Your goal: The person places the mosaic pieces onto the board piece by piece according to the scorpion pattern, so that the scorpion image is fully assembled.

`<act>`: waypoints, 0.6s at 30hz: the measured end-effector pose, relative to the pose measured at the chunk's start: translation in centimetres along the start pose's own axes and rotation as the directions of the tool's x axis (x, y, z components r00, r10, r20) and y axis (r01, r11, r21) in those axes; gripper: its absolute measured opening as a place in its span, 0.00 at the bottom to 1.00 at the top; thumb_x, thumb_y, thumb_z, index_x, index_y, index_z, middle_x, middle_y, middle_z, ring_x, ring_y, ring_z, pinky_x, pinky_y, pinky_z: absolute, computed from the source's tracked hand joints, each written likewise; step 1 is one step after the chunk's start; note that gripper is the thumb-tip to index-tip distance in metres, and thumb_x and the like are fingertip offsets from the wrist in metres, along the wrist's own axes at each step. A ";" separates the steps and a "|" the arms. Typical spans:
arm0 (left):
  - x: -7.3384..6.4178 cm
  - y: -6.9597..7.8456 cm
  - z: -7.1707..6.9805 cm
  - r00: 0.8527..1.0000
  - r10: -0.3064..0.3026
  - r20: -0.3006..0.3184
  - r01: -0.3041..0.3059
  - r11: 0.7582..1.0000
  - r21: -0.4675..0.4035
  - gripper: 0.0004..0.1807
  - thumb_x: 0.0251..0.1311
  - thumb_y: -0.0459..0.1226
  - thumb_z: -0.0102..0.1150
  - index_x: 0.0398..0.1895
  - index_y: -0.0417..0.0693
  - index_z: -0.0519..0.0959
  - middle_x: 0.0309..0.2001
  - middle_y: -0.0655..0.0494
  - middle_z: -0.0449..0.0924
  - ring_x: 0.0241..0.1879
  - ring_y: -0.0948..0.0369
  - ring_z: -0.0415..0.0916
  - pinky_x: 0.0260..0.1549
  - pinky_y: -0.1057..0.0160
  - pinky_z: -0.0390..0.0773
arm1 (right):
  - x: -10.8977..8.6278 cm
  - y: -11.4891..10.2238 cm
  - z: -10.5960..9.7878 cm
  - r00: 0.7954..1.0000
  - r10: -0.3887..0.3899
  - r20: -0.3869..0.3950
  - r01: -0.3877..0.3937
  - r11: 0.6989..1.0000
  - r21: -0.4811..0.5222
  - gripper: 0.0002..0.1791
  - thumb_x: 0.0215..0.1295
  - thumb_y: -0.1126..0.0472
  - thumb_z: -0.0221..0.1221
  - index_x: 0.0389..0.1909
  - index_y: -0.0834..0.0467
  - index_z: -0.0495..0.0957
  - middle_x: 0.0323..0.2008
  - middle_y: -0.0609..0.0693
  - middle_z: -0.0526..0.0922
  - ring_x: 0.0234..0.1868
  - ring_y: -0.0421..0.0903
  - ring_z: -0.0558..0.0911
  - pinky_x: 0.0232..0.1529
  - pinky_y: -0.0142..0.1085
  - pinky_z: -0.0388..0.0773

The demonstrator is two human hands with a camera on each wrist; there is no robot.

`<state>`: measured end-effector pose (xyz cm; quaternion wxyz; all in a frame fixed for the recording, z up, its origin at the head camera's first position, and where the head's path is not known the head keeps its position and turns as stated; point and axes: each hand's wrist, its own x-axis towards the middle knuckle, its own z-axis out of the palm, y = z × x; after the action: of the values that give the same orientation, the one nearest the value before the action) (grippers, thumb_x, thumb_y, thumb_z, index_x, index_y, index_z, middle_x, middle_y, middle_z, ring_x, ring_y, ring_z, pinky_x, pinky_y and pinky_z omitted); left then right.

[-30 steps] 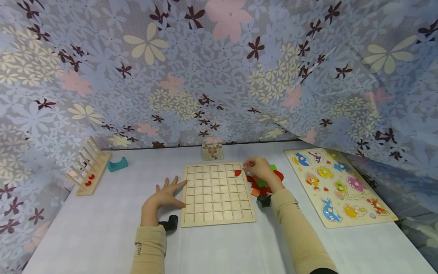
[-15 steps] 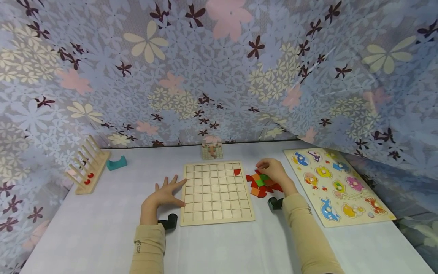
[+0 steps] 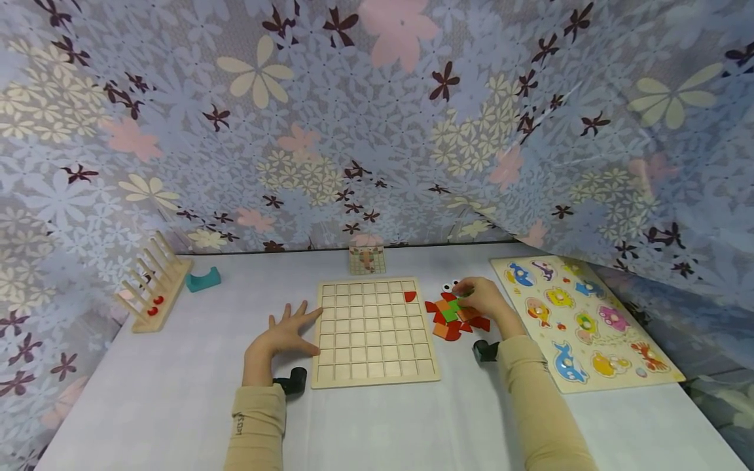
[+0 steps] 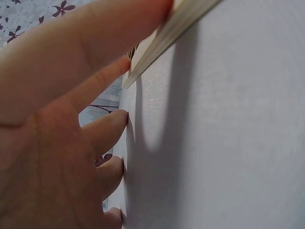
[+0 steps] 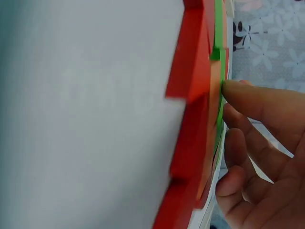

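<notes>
A wooden grid board lies on the white table, with a red quarter-circle piece in a cell near its upper right corner. My left hand is spread beside it, thumb and index finger touching its left edge; the wrist view confirms the contact at the board edge. To the right, my right hand is over a pile of red, orange and green pieces. Its thumb touches a green piece, fingers loosely bent; no piece is seen pinched. Two eye-like round pieces lie by the fingertips.
A small patterned card lies behind the board. A wooden peg stand with red beads and a teal curved block are at the left. An animal knob puzzle lies at the right. A floral cloth hangs behind.
My right hand has moved from the board's upper right corner rightward and slightly down over the pile, uncovering the eye-like pieces. The left hand stays at the board's edge.
</notes>
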<state>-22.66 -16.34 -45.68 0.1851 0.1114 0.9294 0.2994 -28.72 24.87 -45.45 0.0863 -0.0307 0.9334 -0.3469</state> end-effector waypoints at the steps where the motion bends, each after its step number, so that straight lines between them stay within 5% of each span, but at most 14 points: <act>1: 0.0 0.0 0.0 1.000 -0.001 -0.001 0.001 1.000 0.000 0.51 0.38 0.41 0.72 0.70 0.49 0.57 0.71 0.37 0.38 0.68 0.36 0.24 0.57 0.31 0.21 | 0.0 0.2 -0.1 1.000 0.003 0.011 -0.003 1.000 -0.006 0.14 0.54 0.69 0.61 0.44 0.64 0.79 0.44 0.61 0.79 0.46 0.56 0.75 0.55 0.50 0.69; 8: 0.1 0.1 0.0 1.000 -0.006 -0.002 0.006 1.000 0.006 0.51 0.38 0.41 0.72 0.70 0.48 0.57 0.71 0.36 0.38 0.68 0.36 0.24 0.57 0.31 0.22 | -0.4 0.9 -0.8 0.996 -0.019 0.090 0.020 1.000 -0.014 0.18 0.51 0.73 0.59 0.45 0.64 0.79 0.48 0.62 0.78 0.46 0.56 0.73 0.54 0.51 0.70; 18: 0.1 -0.2 0.1 1.000 0.000 0.000 0.000 1.000 -0.007 0.52 0.38 0.42 0.73 0.70 0.49 0.57 0.71 0.37 0.38 0.68 0.36 0.24 0.57 0.31 0.21 | -0.6 0.5 -1.0 0.999 0.001 0.052 0.001 0.999 -0.038 0.20 0.47 0.76 0.59 0.45 0.62 0.80 0.46 0.62 0.77 0.43 0.56 0.72 0.50 0.50 0.72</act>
<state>-22.75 -16.39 -45.87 0.1855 0.1105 0.9283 0.3027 -28.32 26.00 -44.98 0.1099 -0.0410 0.9373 -0.3283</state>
